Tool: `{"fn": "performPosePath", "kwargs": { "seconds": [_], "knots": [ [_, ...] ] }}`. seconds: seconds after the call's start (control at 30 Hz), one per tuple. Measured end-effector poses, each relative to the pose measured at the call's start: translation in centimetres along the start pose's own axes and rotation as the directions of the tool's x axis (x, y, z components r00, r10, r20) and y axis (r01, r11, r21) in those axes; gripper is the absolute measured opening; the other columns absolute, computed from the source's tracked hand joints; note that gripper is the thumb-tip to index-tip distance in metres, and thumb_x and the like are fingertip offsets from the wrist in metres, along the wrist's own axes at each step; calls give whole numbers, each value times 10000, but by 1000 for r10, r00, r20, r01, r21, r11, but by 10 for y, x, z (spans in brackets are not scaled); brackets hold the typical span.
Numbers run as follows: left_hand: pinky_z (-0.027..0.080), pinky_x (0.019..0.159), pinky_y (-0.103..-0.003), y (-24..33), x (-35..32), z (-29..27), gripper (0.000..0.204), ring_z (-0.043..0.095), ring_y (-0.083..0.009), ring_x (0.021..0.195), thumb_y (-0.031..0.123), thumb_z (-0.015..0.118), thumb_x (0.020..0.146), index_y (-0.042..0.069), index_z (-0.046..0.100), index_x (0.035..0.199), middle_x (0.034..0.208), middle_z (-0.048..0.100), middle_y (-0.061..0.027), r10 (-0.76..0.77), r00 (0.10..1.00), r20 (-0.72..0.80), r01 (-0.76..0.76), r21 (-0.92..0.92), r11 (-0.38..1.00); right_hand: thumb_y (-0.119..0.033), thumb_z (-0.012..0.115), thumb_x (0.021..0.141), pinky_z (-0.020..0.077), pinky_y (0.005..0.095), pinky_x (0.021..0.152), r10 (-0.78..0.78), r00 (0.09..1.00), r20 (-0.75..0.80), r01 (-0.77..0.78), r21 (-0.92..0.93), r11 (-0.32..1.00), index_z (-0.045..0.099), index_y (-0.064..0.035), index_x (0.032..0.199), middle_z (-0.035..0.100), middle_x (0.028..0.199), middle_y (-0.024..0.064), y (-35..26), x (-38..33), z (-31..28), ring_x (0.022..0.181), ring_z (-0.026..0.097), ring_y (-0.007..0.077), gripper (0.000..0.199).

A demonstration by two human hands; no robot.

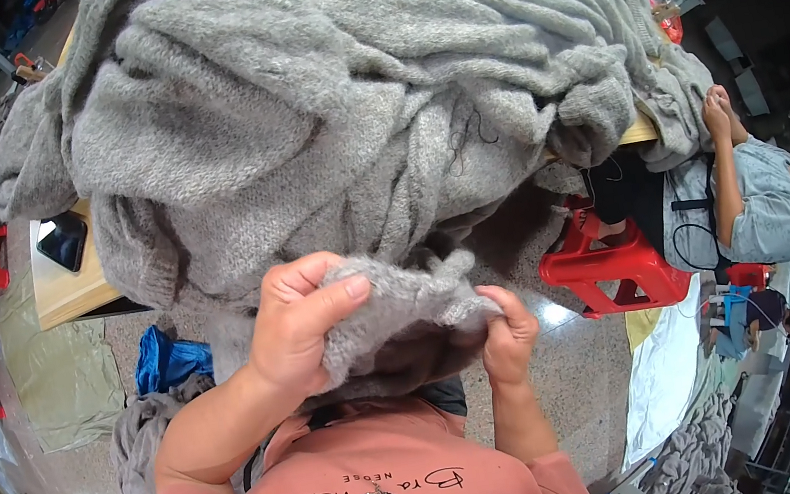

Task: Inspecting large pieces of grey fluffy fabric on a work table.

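Between my two hands a length of grey knitted fabric (398, 302) is held up and stretched sideways, its edge bunched on the right. My left hand (300, 326) grips the left part, thumb on top. On the right, my right hand (508, 334) pinches the fabric's edge between thumb and fingers. Just beyond my hands, a big heap of grey knitwear (227, 129) covers the table and droops over its near side. Dark loose threads (475, 132) lie on the heap. The fabric's lower part falls toward my lap in shadow.
A dark phone (63, 241) lies on the wooden table corner (77, 287) at left. Red stools (614, 262) stand at both sides. A co-worker (761, 190) sits at right, hands on grey knit. A blue bag (169, 360) and more grey knitwear (136, 455) are on the floor side at left.
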State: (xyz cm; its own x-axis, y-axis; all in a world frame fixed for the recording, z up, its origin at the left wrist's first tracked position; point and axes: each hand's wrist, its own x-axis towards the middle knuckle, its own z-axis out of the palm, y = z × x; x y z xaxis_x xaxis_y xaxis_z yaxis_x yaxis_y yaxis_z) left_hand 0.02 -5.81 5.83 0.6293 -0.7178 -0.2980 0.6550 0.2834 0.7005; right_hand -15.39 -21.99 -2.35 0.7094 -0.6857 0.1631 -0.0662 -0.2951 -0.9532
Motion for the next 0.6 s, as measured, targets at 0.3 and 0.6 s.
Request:
{"fn": "performPosePath", "kwargs": {
  "seconds": [0.3,0.6],
  "knots": [
    [391,539,-201,-24,-1,-7,32,480,-41,602,26,592,765,2,604,747,668,569,13,-90,996,-21,89,470,878,86,536,645,433,259,453,-678,641,360,745,-79,663,504,2,904,608,842,151,-50,10,16,561,571,184,274],
    [375,533,-185,-31,-10,-29,75,470,-25,618,-13,559,775,-31,621,813,694,578,7,-167,984,62,119,472,874,83,543,558,457,282,456,-686,634,357,751,-73,656,535,14,883,576,779,149,-39,9,42,554,559,215,333]
  ]
}}
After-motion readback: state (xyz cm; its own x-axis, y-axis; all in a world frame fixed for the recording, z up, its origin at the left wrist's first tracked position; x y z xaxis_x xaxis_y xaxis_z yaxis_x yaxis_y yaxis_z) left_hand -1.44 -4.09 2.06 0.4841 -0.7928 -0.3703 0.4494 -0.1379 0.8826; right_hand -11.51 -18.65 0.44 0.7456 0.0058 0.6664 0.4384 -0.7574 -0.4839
